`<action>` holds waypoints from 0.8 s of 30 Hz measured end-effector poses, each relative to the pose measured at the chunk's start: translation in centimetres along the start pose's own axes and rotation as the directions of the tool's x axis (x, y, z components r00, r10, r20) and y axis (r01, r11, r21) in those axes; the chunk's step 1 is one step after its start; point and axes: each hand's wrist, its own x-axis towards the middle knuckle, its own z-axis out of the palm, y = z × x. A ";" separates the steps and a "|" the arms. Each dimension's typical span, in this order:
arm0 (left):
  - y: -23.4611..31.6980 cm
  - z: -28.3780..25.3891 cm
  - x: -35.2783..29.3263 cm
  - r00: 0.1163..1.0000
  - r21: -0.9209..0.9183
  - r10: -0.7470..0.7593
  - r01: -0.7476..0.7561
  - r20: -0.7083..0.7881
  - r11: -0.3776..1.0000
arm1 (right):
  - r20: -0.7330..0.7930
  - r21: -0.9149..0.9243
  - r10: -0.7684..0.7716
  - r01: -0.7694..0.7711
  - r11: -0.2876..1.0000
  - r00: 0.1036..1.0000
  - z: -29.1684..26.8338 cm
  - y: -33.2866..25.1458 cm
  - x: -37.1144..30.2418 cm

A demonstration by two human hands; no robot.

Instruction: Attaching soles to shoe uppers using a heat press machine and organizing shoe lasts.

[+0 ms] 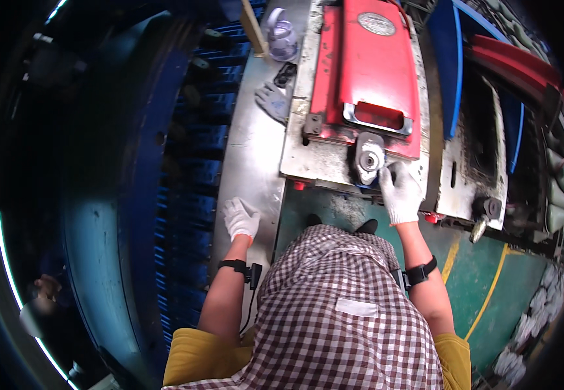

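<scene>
from here, the worn, silver-grey, round-topped metal fitting [369, 158] sits near twelve o'clock from the wearer [350, 305], before the long red metal cover [382, 75]; it looks heavy and stiff, perhaps oily-slick, best held by its sides. the white-gloved right hand [401, 192] is at its four-o'clock edge, though i cannot tell if it grips; the white-gloved left hand [240, 218], well apart at ten o'clock, rests loosely spread on the shiny steel bench [250, 146].

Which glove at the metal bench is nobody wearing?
The grey fabric glove lying near the boxy red machine; the white cloth glove is on the left hand.
</scene>
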 end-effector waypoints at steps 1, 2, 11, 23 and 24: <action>0.5 -0.6 -0.1 1.000 0.002 -0.013 0.013 -0.010 1.000 | -0.018 0.000 -0.005 0.005 1.000 1.000 0.1 0.3 0.0; 1.0 -1.2 -0.1 1.000 -0.019 -0.010 0.011 0.026 1.000 | -0.036 -0.001 -0.009 0.009 1.000 0.999 0.2 0.5 -0.1; 0.7 -1.0 -0.8 0.999 -0.052 -0.009 0.007 -0.036 0.999 | -0.046 0.033 -0.022 0.024 0.999 0.999 0.4 0.3 -0.3; -8.9 2.6 -3.8 0.836 -0.589 -0.453 0.206 -0.310 0.782 | 0.009 -0.119 0.018 -0.017 0.993 1.000 0.9 1.4 -0.1; -11.0 2.7 -4.4 0.747 -0.622 -0.585 0.302 -0.316 0.722 | 0.017 -0.111 0.010 -0.008 0.994 1.000 1.1 1.9 -0.1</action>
